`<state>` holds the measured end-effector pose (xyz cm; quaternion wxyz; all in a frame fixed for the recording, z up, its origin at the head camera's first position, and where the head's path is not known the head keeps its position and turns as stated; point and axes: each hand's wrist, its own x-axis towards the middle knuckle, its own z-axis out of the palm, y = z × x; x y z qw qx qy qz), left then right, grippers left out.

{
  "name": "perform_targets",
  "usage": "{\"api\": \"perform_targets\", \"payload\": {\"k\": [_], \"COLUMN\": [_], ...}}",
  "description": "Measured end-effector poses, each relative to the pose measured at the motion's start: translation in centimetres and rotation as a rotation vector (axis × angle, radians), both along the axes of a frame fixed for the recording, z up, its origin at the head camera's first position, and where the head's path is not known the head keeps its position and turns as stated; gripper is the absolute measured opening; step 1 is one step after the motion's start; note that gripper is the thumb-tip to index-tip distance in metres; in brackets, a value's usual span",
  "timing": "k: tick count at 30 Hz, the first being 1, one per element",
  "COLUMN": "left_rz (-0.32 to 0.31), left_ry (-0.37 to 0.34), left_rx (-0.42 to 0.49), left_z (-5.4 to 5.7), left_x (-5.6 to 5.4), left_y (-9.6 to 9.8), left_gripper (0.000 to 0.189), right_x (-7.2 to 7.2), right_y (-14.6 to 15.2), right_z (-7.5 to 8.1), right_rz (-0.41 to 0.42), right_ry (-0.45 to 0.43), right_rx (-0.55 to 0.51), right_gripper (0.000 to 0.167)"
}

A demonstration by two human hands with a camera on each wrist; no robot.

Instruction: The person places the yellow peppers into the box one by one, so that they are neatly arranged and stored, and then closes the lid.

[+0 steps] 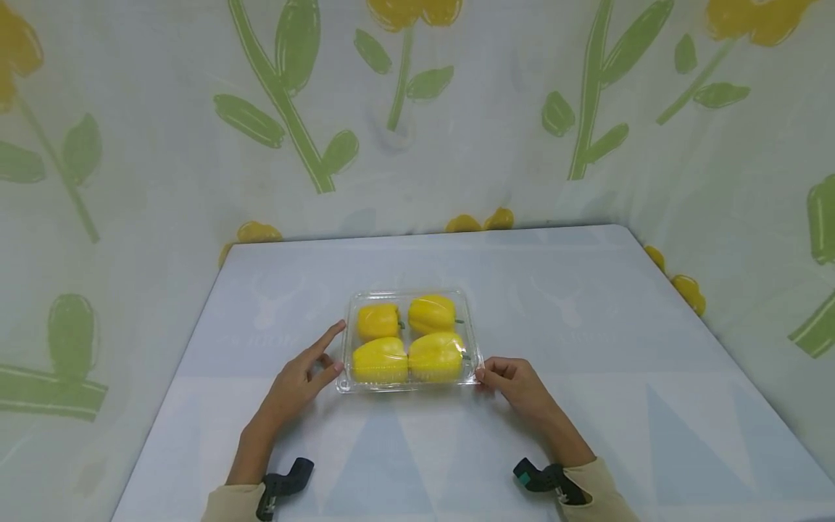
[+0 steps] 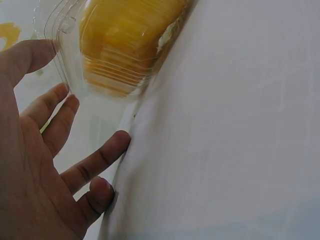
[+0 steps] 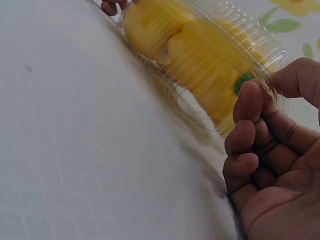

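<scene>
A clear plastic clamshell container (image 1: 411, 388) lies on the table with its lid down. Several yellow bell peppers (image 1: 435, 357) with green stems show through the lid, set in two rows. Against the container's left side, my left hand (image 1: 295, 384) touches the rim with thumb and fingertips, its fingers spread and fairly straight. My right hand (image 1: 518, 386) pinches the rim at the near right corner between thumb and forefinger. The right wrist view shows its other fingers curled below the rim (image 3: 274, 92). In the left wrist view, one yellow pepper (image 2: 125, 40) shows behind ridged plastic.
The white table (image 1: 554, 304) carries pale blue triangle prints. A white curtain (image 1: 483, 145) with green stems and yellow flowers surrounds its far edge and sides. Black wrist mounts (image 1: 287, 484) sit at both beige sleeves (image 1: 235, 504).
</scene>
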<state>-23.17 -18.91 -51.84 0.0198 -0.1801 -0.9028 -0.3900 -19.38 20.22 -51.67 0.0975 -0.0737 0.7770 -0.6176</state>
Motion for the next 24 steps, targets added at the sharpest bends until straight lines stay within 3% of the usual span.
{"api": "perform_targets", "payload": {"k": [9,18,24], "left_rz": [-0.005,0.001,0.006], "left_ry": [0.001,0.001,0.0], "left_rx": [0.002,-0.007,-0.006], "left_z": [0.11,-0.09,-0.16], "left_x": [-0.07,0.04,0.07], "left_y": [-0.19,-0.02,0.08], "left_gripper": [0.064,0.064,0.063], "right_x": [-0.15,0.02,0.02], "right_y": [-0.07,-0.12,-0.01], "right_z": [0.13,-0.15,-0.33], "right_rz": [-0.006,-0.028,-0.028], "right_ry": [0.015,-0.012,0.018], "right_rx": [0.023,-0.042,-0.026], "right_gripper": [0.021,0.022,0.021]}}
